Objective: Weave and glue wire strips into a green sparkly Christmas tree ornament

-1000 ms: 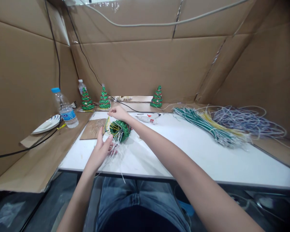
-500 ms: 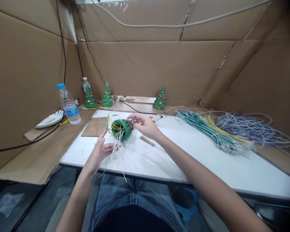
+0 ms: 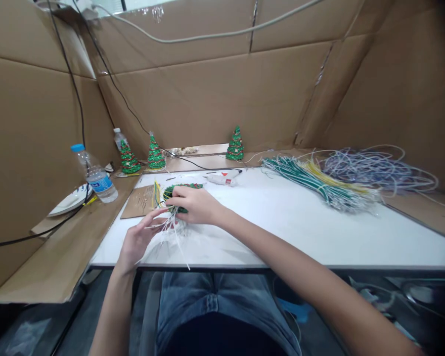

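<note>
A small green beaded Christmas tree (image 3: 183, 188) lies on its side on the white table, largely covered by my right hand. Its hollow base faces left and toward me, and loose white wires (image 3: 180, 242) trail from it. My right hand (image 3: 195, 203) is closed, with bent fingertips pinching the wires at the base opening. From the left, my left hand (image 3: 141, 237) reaches around the same wires, its index finger close to the right fingertips. Its other fingers are partly hidden behind the strands. Yellow and green strands (image 3: 156, 194) stick out beside the base.
A glue gun (image 3: 222, 179) lies behind my hands. Three finished trees, one at right (image 3: 235, 144), stand along the back. A cardboard piece (image 3: 137, 202) lies at left, near a water bottle (image 3: 101, 182) and plates (image 3: 68, 201). Bundled green wires (image 3: 300, 177) and tangled clear strands (image 3: 374, 168) lie right.
My right hand has moved from the tree's far side to the wires at its base. My left fingers have closed in on the wires. The camera view has shifted.
</note>
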Motion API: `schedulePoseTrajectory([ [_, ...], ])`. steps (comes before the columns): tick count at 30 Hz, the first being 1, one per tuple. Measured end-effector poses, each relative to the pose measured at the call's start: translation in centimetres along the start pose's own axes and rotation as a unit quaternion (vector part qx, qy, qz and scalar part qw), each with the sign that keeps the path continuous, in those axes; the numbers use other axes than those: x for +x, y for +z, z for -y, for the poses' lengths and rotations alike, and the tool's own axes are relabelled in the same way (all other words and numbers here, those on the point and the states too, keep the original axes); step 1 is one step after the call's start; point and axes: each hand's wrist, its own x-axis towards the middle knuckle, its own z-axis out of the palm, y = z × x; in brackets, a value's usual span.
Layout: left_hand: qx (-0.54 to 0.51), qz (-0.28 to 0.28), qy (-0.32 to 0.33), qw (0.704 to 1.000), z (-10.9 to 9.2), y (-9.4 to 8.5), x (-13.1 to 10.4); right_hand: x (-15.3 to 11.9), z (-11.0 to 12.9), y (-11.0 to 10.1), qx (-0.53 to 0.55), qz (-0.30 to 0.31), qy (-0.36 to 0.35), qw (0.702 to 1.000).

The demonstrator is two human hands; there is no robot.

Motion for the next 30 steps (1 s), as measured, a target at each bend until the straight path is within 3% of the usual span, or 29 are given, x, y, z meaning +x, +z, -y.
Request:
schedulePoseTrajectory([
  [6,0.03,0.001,0.003,1.0,-1.0,0.3,0.8,0.5,0.1,0.2,0.012,0.014,0.002,1.0],
  [10,0.086,-0.074,-0.018,0.993,0.2,-0.3,1.0,0.2,-0.2,0.4,0.05,0.003,0.026,0.998],
  [13,0.197,-0.132,-0.015,0.971,1.7,-0.7,1.2,0.1,-0.4,0.6,0.076,-0.008,0.032,0.997],
  [14,0.256,-0.122,0.008,0.959,2.1,-0.8,1.2,0.0,-0.4,0.6,0.079,-0.01,0.031,0.996],
  [18,0.488,0.033,0.092,0.867,2.7,-0.4,1.5,-0.1,-0.5,0.7,0.086,-0.015,0.032,0.996],
  [20,0.535,0.076,0.085,0.837,2.5,0.0,1.7,-0.2,-0.5,0.7,0.094,-0.02,0.034,0.995],
  [23,0.56,0.093,0.1,0.817,2.3,0.4,2.0,-0.4,-0.5,0.7,0.112,-0.028,0.035,0.993],
  [26,0.538,0.058,0.172,0.823,2.3,0.4,2.2,-0.5,-0.6,0.7,0.13,-0.041,0.041,0.99],
  [30,0.414,-0.086,0.215,0.88,2.3,0.7,2.3,-0.4,-0.6,0.9,0.157,-0.065,0.054,0.984],
])
